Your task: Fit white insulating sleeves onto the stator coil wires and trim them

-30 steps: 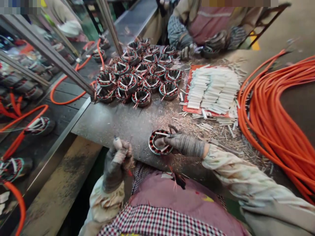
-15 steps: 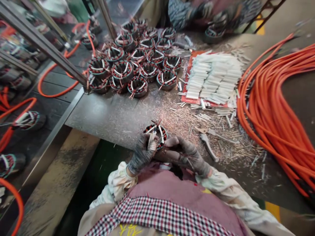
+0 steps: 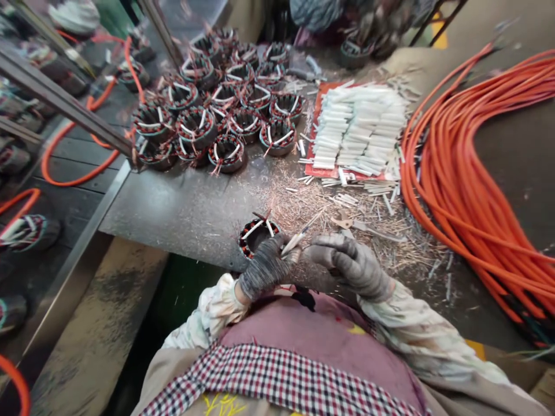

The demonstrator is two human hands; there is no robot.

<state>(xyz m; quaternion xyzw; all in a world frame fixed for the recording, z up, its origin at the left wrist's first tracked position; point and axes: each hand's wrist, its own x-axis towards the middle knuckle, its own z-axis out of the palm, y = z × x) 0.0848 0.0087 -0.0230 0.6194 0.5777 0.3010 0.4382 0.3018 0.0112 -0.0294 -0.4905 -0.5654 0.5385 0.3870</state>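
Observation:
My left hand (image 3: 269, 267), in a grey glove, is closed on a few thin white sleeves (image 3: 292, 245) that stick up past its thumb. Beside its fingers, at the near table edge, stands a motor stator (image 3: 244, 245), a ring with red-and-black windings, two white sleeves and wire ends at its far side. My right hand (image 3: 353, 264), also gloved, is just right of the left one. Its fingers are curled together close to the sleeves; anything between the fingertips is too small to make out.
Several stators (image 3: 228, 153) are grouped at the back left. White sleeves (image 3: 364, 130) lie piled on a red sheet, with clippings (image 3: 299, 199) before it. Pliers (image 3: 368, 227) lie at right, near orange cables (image 3: 459, 190). A metal post (image 3: 78, 104) rises at left; another person's gloved hands work opposite.
My left hand has moved right, from over the stator to its near right side, with the sleeves. My right hand has shifted right, off the stator's rim. The view has shifted slightly.

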